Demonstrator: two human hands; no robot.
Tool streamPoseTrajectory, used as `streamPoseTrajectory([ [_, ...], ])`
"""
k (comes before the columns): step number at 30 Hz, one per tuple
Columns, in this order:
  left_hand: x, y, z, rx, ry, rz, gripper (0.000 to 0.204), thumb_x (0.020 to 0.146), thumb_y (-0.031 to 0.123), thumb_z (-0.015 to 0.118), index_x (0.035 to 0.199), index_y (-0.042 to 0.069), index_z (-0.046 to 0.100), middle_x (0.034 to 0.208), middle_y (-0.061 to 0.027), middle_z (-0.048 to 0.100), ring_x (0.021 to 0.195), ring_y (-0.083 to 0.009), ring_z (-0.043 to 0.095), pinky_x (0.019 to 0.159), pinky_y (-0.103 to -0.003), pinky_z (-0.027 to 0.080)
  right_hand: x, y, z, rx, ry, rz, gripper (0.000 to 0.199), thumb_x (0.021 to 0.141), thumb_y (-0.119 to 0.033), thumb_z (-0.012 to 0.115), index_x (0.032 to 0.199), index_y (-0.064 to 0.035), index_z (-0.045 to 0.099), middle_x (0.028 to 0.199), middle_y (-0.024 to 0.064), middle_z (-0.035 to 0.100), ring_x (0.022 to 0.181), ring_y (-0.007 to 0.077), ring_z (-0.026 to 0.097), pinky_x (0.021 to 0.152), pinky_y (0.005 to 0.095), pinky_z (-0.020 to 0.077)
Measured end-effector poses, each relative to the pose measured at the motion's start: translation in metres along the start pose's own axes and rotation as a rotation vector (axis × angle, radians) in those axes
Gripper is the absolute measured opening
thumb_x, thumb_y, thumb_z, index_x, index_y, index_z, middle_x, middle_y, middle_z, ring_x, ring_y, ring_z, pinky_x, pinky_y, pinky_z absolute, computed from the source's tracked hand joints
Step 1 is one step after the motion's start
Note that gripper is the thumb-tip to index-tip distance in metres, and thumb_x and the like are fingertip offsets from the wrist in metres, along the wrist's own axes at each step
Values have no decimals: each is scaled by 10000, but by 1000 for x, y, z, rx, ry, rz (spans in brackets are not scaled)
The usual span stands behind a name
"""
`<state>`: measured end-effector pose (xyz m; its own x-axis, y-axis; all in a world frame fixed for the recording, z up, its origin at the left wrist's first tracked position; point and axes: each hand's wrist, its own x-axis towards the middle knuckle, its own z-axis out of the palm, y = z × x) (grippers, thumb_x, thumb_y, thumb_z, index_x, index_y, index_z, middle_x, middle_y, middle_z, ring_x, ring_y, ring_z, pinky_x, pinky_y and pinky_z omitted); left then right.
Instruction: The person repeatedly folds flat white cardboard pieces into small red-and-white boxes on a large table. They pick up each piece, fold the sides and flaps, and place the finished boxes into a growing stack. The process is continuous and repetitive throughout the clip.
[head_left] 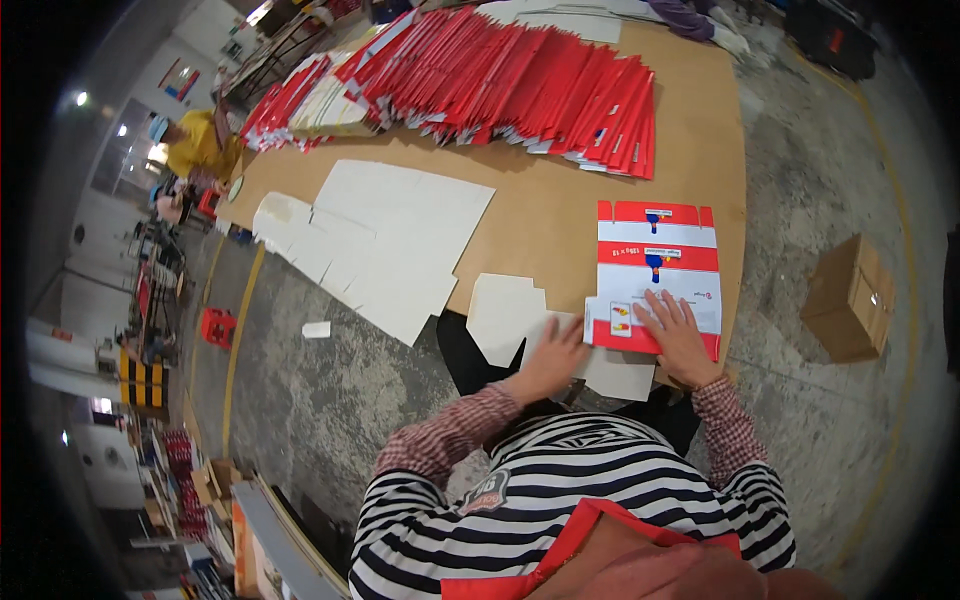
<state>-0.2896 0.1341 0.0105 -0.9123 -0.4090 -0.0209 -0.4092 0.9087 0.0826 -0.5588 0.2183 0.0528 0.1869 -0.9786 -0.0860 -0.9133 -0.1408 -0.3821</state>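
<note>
A flat red and white printed carton point(658, 272) lies on the brown tabletop in front of me, near its right edge. My right hand point(675, 340) rests on the carton's near part, palm down with the fingers spread. At the carton's lower left edge is my left hand point(552, 358), its fingers stretched toward the small side flap. No gripped thing shows in it. White cardboard pieces point(505, 312) lie under and beside my left hand, partly covered by it and by the carton.
A long leaning row of red folded cartons point(510, 80) fills the table's far side. Large white cardboard sheets point(400, 230) lie at the left. A brown box point(850, 298) stands on the floor at right. A co-worker in yellow point(200, 145) is far left; another's purple sleeve point(685, 15) shows at the far edge.
</note>
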Motion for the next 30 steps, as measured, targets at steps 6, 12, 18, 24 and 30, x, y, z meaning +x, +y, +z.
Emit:
streamPoseTrajectory([
  [6,49,-70,-51,-406,-161,23,203,873,235,669,868,42,731,778,-205,668,709,-324,665,668,-430,519,-14,20,13,244,672,25,789,874,-452,637,1534,-138,338,1619,155,225,1493,398,170,1209,541,101],
  [12,72,-125,-33,-681,-260,55,302,812,238,766,924,-28,678,761,-204,659,657,-285,645,655,-369,498,-1,5,35,-193,267,41,774,853,-587,622,1460,-139,446,1550,167,304,1439,389,241,1175,564,176],
  [18,-22,-124,-20,-826,48,-552,322,741,108,807,1006,6,656,792,-152,673,753,-327,654,688,-416,506,18,2,35,242,163,6,553,827,-409,734,1245,-75,594,1261,166,531,1184,356,498,1033,489,384],
  [24,-39,-57,-4,16,127,-215,573,791,75,642,1342,-4,506,1417,-147,488,1286,-347,467,1027,-434,399,109,-37,47,301,233,-449,539,823,-422,747,1205,-63,624,1248,196,534,1138,364,538,962,419,455],
  [30,-100,-65,-29,-146,52,77,643,773,89,659,1387,18,480,1511,-110,421,1405,-300,383,1151,-471,313,89,-30,52,252,104,-634,583,827,-478,730,1260,-99,636,1363,208,495,1207,384,507,989,463,434],
])
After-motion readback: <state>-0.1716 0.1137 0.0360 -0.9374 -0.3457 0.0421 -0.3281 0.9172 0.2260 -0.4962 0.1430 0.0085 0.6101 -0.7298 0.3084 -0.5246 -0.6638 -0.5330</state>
